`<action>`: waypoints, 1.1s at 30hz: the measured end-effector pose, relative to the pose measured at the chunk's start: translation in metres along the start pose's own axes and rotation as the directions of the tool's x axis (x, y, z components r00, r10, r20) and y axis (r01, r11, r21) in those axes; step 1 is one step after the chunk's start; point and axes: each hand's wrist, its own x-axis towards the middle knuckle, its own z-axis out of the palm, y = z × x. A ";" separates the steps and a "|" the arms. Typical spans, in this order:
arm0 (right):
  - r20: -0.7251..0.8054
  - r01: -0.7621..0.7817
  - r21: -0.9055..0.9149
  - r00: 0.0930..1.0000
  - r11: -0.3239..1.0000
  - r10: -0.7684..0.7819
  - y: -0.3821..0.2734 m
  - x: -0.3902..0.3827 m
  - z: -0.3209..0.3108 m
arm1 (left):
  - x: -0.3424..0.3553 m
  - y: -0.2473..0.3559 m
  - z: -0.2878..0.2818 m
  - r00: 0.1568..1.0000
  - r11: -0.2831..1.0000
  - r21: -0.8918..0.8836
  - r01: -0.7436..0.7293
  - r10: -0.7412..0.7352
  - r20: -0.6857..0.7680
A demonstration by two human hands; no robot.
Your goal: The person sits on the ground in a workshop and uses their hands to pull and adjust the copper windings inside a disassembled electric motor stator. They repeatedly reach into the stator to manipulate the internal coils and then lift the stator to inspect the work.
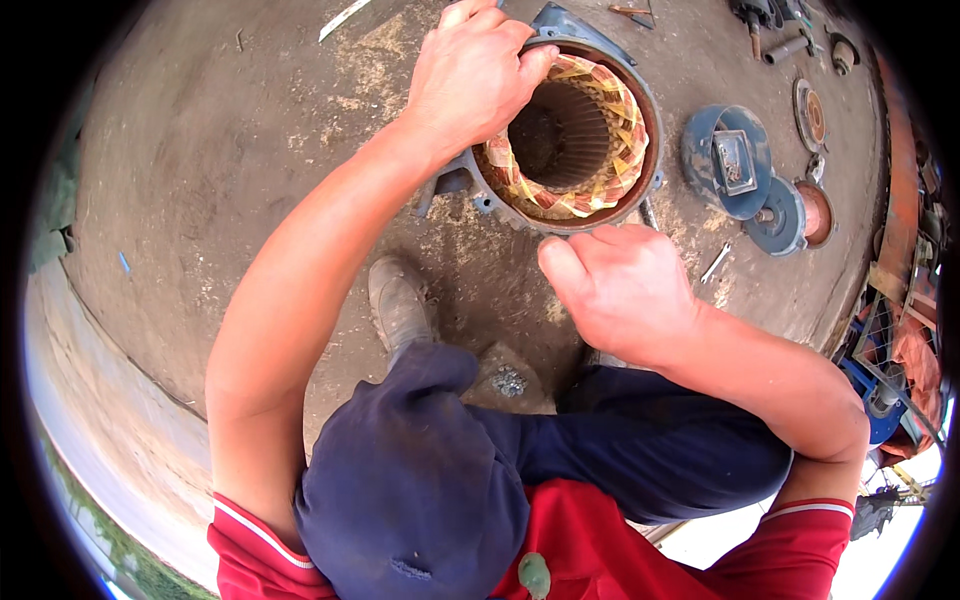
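An electric motor housing [652,120], blue-grey with a rusty rim, stands open end up in front of me. Inside it sits a ring of stator windings [625,165] wrapped in yellow and reddish-brown tape, around a dark slotted bore. My left hand [478,75] grips the housing's upper left rim, thumb over the edge, the other fingers partly out of sight. At the near rim my right hand [625,285] is closed in a fist, knuckles close to the edge. Whatever it holds is hidden. A short dark rod [647,212] shows just beyond that hand.
To the right lie a blue round cover [695,150] with a small metal tray [736,160] in it, a blue flanged part [775,225], a spanner [715,263] and a rusty disc [808,115]. Small metal pieces [509,381] lie between my feet. Clutter lines the far right edge.
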 end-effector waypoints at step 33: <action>0.128 -0.675 -0.022 0.730 0.738 0.672 0.074 -0.020 -0.016 | -0.002 -0.001 -0.001 0.997 0.997 0.032 -0.066 0.067 -0.049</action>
